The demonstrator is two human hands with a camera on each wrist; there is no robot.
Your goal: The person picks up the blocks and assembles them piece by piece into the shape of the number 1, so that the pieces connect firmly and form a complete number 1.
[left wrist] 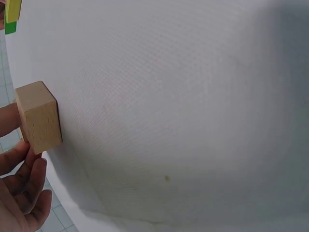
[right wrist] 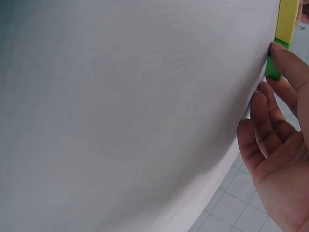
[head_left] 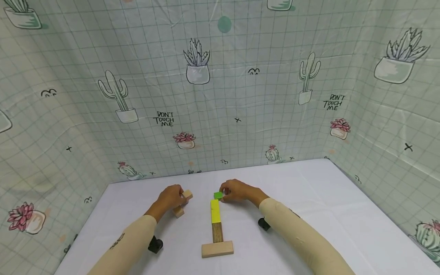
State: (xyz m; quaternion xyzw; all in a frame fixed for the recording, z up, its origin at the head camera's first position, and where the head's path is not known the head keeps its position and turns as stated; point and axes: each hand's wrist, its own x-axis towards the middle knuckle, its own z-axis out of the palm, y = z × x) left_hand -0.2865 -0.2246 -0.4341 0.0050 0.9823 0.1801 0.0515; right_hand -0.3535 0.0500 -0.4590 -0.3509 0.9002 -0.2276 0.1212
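My right hand (head_left: 237,190) pinches a small green block (head_left: 218,195) between thumb and index finger, at the far end of a yellow block (head_left: 215,211). In the right wrist view the green block (right wrist: 273,67) sits right against the yellow one (right wrist: 288,19). Over on the left, my left hand (head_left: 170,197) has its thumb and index finger around a light wooden block (head_left: 187,194). A second light wooden block (head_left: 178,211) rests on the table just nearer than that hand. It looms large in the left wrist view (left wrist: 41,117) and partly hides the fingers.
Nearer than the yellow block, a dark-grained wooden block (head_left: 217,232) continues the line, ending at a light wooden plank (head_left: 217,249) laid crosswise. All lie on a white-covered table (head_left: 278,244). A patterned cloth (head_left: 220,99) hangs behind and at the sides.
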